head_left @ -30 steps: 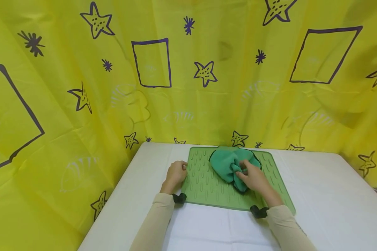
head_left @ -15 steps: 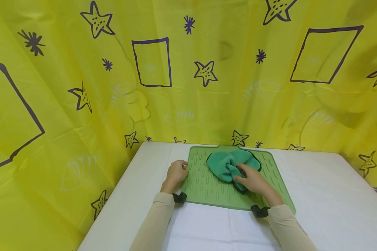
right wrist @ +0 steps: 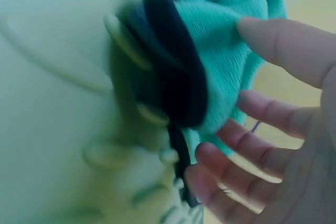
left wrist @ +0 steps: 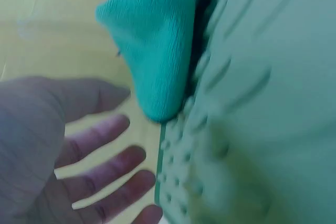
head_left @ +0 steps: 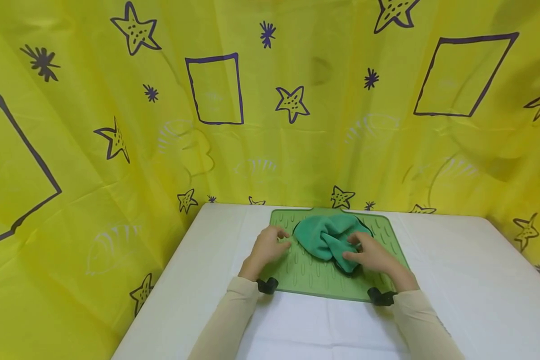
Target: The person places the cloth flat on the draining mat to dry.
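A crumpled green cloth (head_left: 315, 236) with a dark edging (right wrist: 176, 61) lies bunched on a light green ribbed mat (head_left: 297, 277). My right hand (head_left: 374, 256) is at the cloth's right side, thumb and fingers spread apart, with the fingertips right at the fabric. In the right wrist view the cloth (right wrist: 223, 40) rises in folds beside the thumb. My left hand (head_left: 267, 248) hovers over the mat's left part, just short of the cloth. Its fingers are loosely extended and hold nothing in the left wrist view, where a rounded fold of cloth (left wrist: 157, 51) hangs beyond the thumb.
The mat lies on a white-covered table (head_left: 459, 270). A yellow curtain (head_left: 261, 150) with star drawings stands behind the table and along its left side. Black wrist mounts (head_left: 267, 285) sit under both wrists, low over the mat's front edge.
My left hand has left the mat's left edge and moved right toward the cloth. The right hand has loosened from the twisted fold and drawn slightly right, and the cloth's folds have spread.
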### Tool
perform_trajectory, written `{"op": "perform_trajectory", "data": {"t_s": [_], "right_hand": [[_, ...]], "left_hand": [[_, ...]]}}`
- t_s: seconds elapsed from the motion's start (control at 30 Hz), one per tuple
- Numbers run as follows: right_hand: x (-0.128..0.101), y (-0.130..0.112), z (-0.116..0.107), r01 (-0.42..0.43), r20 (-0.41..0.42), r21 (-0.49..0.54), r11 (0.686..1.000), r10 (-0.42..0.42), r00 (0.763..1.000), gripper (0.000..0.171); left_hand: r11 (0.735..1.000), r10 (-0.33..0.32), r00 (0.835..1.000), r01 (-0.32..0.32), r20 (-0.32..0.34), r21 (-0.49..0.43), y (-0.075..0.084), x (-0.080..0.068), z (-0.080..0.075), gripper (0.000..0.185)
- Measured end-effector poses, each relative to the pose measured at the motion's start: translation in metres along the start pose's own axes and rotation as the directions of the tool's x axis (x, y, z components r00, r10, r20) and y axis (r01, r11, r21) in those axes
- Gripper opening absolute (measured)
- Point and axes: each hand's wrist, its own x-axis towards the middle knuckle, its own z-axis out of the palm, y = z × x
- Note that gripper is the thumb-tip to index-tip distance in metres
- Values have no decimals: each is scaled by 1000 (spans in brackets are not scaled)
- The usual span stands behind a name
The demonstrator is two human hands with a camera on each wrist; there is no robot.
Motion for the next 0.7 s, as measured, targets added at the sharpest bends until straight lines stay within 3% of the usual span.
{"op": "perform_trajectory", "data": {"t_s": [0.13, 0.23, 0.47, 0.7], "right_hand": [[-5, 5, -8, -67, 75, -22, 997, 69, 995, 42], [-7, 8, -13, -127, 122, -22, 992, 129, 984, 39], [-7, 5, -11, -137, 153, 8, 991, 134, 979, 39], [-4, 8, -9, -148, 139, 19, 989, 144, 980, 37]], "left_hand": [[998, 59, 995, -62, 80, 33, 16, -4, 14, 26], [993, 85, 992, -93, 98, 78, 25, -7, 27, 31], [979, 111, 993, -104, -27, 173, 38, -9, 48, 25], [975, 109, 987, -83, -115, 204, 42, -7, 52, 13]]}}
